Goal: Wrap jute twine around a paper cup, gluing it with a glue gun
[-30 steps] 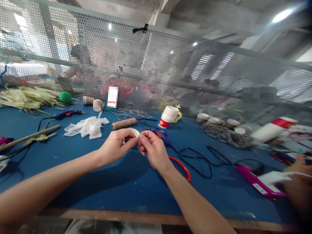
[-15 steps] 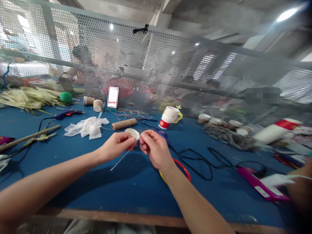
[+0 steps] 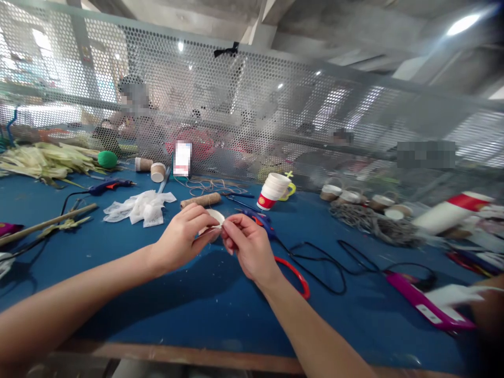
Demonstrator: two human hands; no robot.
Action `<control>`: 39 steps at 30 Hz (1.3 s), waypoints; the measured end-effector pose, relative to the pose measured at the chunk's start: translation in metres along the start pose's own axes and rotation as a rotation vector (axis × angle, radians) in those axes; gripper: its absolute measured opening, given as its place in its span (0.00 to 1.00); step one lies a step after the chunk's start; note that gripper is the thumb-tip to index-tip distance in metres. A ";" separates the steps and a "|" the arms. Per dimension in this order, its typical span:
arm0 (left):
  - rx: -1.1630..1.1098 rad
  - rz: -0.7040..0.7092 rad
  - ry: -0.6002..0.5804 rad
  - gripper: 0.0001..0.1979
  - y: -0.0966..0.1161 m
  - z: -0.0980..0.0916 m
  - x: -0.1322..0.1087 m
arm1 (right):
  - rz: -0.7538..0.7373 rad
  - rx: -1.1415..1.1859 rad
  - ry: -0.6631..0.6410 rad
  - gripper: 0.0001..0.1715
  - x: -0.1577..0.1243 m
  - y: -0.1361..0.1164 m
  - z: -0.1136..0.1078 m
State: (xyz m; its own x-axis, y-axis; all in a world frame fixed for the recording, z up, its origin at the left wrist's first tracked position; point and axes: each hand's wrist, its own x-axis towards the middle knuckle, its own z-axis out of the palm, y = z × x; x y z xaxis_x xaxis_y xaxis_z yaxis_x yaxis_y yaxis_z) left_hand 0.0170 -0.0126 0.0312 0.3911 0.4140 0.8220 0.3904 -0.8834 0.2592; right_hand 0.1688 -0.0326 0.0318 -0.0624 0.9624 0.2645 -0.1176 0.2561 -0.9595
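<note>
My left hand [image 3: 183, 236] is closed around a small white paper cup [image 3: 216, 214], fingers over its far side and thumb underneath. Only part of the round rim shows; the rest is hidden by the fingers. My right hand [image 3: 250, 244] pinches thumb and forefinger together right at the cup's near-right edge. What lies between those fingertips is too small to make out. Behind the cup lies a roll of brown twine [image 3: 201, 200]. A blue glue gun [image 3: 262, 223] is just beyond my right hand, and a red-handled pair of scissors [image 3: 295, 273] sits partly under the right wrist.
Stacked paper cups [image 3: 272, 190] stand behind the hands. White mesh fabric [image 3: 142, 206], a second glue gun [image 3: 112, 185] and corn husks [image 3: 43, 161] lie left. Grey cord [image 3: 366, 223], a black cable [image 3: 326, 286] and a purple power strip [image 3: 429, 302] are right. A perforated screen [image 3: 220, 105] borders the table.
My left hand has shifted its fingers up and over the cup. The cup has tilted, and the thin strand that hung below it no longer shows. My right hand stays pinched at the edge.
</note>
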 end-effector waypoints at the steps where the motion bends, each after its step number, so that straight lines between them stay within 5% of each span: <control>1: -0.080 -0.100 -0.013 0.06 0.002 0.000 0.000 | -0.032 -0.045 0.002 0.10 0.000 0.000 -0.001; 8: -0.983 -0.902 -0.220 0.10 0.016 -0.003 0.009 | -0.155 -0.300 0.010 0.09 -0.008 -0.006 -0.003; 12: -1.260 -1.048 -0.292 0.12 0.015 0.000 0.006 | -0.109 -0.152 0.018 0.09 -0.004 -0.004 -0.002; 15: -0.839 -0.808 -0.255 0.13 0.015 0.001 0.000 | 0.005 0.075 0.068 0.11 0.003 -0.004 -0.002; 19: -0.041 -0.060 -0.030 0.07 0.010 -0.002 -0.003 | 0.130 0.223 0.079 0.13 0.009 -0.006 -0.003; 22: 0.299 0.230 0.036 0.07 0.004 -0.006 0.001 | 0.172 0.225 0.059 0.13 0.007 -0.007 -0.002; 39: 0.288 0.245 -0.012 0.10 -0.008 -0.006 0.002 | 0.355 0.188 -0.167 0.17 0.009 -0.004 -0.006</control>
State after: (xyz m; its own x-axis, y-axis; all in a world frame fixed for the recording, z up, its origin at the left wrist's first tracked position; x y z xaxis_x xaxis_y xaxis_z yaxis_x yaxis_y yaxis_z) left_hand 0.0100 -0.0062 0.0337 0.5113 0.2017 0.8354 0.5016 -0.8593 -0.0996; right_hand 0.1750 -0.0240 0.0379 -0.2894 0.9558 -0.0518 -0.2374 -0.1241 -0.9634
